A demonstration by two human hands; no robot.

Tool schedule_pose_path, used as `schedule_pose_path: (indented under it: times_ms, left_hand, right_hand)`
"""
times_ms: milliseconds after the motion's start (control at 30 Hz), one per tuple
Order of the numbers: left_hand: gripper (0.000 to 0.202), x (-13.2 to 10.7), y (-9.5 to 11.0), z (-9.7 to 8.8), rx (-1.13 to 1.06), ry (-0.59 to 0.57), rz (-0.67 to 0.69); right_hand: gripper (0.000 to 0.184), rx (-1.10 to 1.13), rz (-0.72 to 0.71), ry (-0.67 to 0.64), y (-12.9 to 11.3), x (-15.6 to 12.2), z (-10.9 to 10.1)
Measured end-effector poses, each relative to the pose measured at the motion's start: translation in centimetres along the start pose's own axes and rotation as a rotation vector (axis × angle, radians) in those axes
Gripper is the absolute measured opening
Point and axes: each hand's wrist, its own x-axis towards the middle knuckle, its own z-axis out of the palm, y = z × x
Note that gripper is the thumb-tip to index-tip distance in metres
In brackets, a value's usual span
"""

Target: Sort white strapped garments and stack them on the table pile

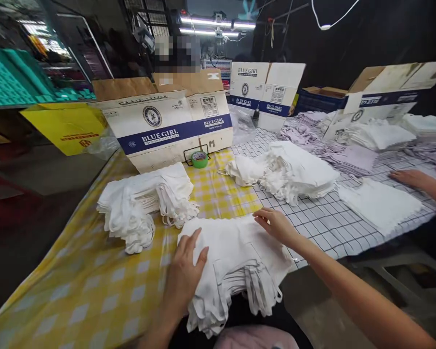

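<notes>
Head view: The tabletop (76, 295) carries a yellow-checked cloth (221, 194) at left and a white grid-lined cloth (319, 232) at right. The stack of white fabric pieces (232, 242) sits at the near edge, its strapped lower ends extending past that edge above the person's lap. Exposed yellow cloth lies between the left hand (184, 271) and the tabletop's left edge. At the stack's far side, room is narrower: a second white stack (147, 191) lies just beyond its left corner, and a third white stack (301, 167) lies beyond the right hand (278, 228). A strip of yellow cloth runs between these two toward the green tape roll (199, 160) and the printed carton (167, 123).

Fingers: those of the left hand are spread, thumb well apart, resting on the near stack's left side. Those of the right hand are bent, tips at the stack's far right edge; whether they pinch the fabric cannot be told. Farther right, another person's hand (409, 177) rests near a white fabric piece (381, 203), below lavender fabric (354, 157).
</notes>
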Motion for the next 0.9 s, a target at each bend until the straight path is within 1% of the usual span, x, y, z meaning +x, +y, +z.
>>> schedule_pose_path:
  times_ms: [100,200,300,367,433,533,700,800,900]
  left_hand:
    - [0.048,-3.0,2.2,3.0,0.087,-0.034,-0.036]
    - [0.051,-4.5,3.3,5.0,0.295,-0.085,-0.056]
    - [0.052,-4.9,3.8,6.0,0.445,-0.102,-0.044]
    - [0.053,-5.0,3.9,6.2,0.466,-0.104,-0.047]
    - [0.051,-5.0,3.6,6.0,0.442,-0.107,-0.050]
    - [0.048,-5.0,2.5,5.3,0.301,-0.151,-0.051]
    - [0.050,-5.0,-0.1,3.5,-0.140,-0.246,-0.071]
    - [0.055,-5.2,-1.4,3.1,-0.449,-0.294,-0.156]
    - [0.058,-5.5,-2.4,3.2,-0.746,-0.331,-0.269]
  right_hand:
    - [0.026,0.063,0.061,0.042,-0.7,-3.6,0.4]
    - [0.024,0.110,0.135,-0.015,-2.3,-5.5,2.1]
    - [0.030,0.091,0.188,-0.031,-3.8,-6.1,4.3]
    - [0.033,0.078,0.219,0.008,-4.5,-6.0,5.5]
    - [0.032,0.082,0.241,0.043,-4.9,-5.9,6.1]
    - [0.030,0.106,0.263,0.102,-5.0,-5.9,6.6]
    - [0.032,0.176,0.272,0.204,-4.8,-6.5,7.1]
    - [0.028,0.220,0.267,0.214,-4.5,-6.5,7.1]
    - [0.026,0.259,0.256,0.197,-4.0,-6.2,6.8]
